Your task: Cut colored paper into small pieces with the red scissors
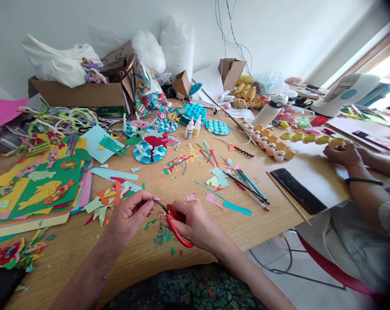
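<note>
My right hand [195, 221] is closed around the red handles of a pair of scissors [178, 230], whose dark blades point to the left. The fingertips of my left hand [136, 211] are pinched at the blade tips on a small piece of paper [156, 199], mostly hidden and pinkish where it shows. Tiny paper clippings [162, 234] lie scattered on the table below the scissors. Left of my hands sits a heap of orange and pale green paper scraps [109, 198]. Pink paper scraps [214, 200] and a blue strip [237, 209] lie to the right.
Coloured sheets with paper fish [49, 185] are stacked at the left. Further back stand glue bottles [193, 128] and a round blue paper piece with a red fish [149, 148]. Pencils [249, 185] and a phone [298, 190] lie right. Another person's hands [343, 155] hold a yellow egg-carton strip [311, 138].
</note>
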The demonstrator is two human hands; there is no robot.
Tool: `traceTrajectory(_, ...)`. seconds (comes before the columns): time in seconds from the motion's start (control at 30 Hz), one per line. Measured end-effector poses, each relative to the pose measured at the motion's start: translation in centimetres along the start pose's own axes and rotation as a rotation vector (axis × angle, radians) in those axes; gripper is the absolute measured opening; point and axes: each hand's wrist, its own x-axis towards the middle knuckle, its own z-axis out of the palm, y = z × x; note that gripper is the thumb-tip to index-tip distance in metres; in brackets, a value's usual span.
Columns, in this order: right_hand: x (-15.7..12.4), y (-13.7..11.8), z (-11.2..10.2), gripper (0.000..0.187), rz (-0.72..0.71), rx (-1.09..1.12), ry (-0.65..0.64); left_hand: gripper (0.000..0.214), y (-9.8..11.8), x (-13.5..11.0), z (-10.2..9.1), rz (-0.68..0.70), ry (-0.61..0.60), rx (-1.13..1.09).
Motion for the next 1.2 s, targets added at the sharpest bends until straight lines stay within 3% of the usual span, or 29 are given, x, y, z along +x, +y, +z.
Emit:
traceTrajectory(0.7, -0.3, 0.7, 0.2, 0.041, 0.006, 0.036, -0.014, 0.013, -1.1, -0.4, 0.0, -0.006, 0.077, -0.047)
traceTrajectory(0.93, -0.3, 0.7, 0.4, 0.041, 0.012, 0.045, -0.009, 0.010, -1.6, -0.5, 0.5, 0.007, 0.058, -0.119)
traceTrajectory(1.2, -0.3, 0.3, 0.1, 0.035, 0.000, 0.009, -0.039, 0.012, -1.1, -0.3, 0.3, 0.061, -0.003, -0.030)
